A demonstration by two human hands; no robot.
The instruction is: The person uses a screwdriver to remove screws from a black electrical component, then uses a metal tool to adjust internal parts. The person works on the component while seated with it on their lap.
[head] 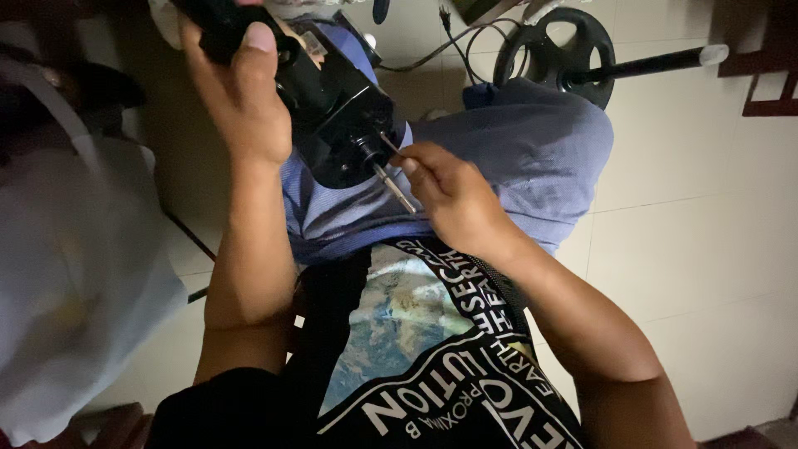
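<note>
Right hand (453, 195) fingers pinch a thin tool (387, 143); left hand (241, 91) grips the black motor (337, 116) above the lap.

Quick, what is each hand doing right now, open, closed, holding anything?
Left hand: closed around the black motor housing, holding it up over the lap.
Right hand: closed, fingers pinching a thin metal tool at the motor's shaft.

Black motor housing (337, 116) — blue-grey shorts (515, 158)
</note>
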